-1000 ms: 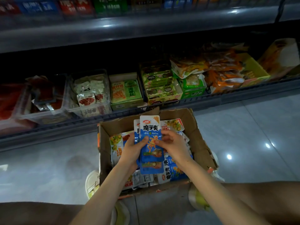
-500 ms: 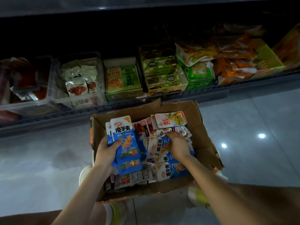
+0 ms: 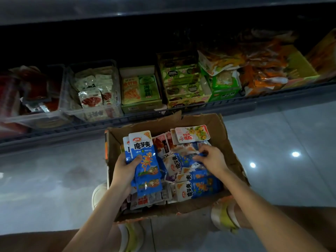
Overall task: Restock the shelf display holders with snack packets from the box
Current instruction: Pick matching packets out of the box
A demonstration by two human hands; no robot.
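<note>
Snack packets (image 3: 145, 160), blue, glossy, white tops

We see a glossy grey tiled floor (image 3: 54, 179) filling the lower half of the view, with thin grout lines running across it on the right. Two small round glints of light (image 3: 295, 154) sit on the tiles at the right, near each other, and a brighter patch touches the left edge. A dark, blotchy smudge (image 3: 78, 171) marks the floor left of centre. Low in the view we see two white shoes with yellow-green straps, the left shoe (image 3: 99, 193) and the right shoe (image 3: 225, 217), well apart from each other. Along the top runs a grey upper ledge (image 3: 163, 8), dim and blurred, with one faint glint on it.
</note>
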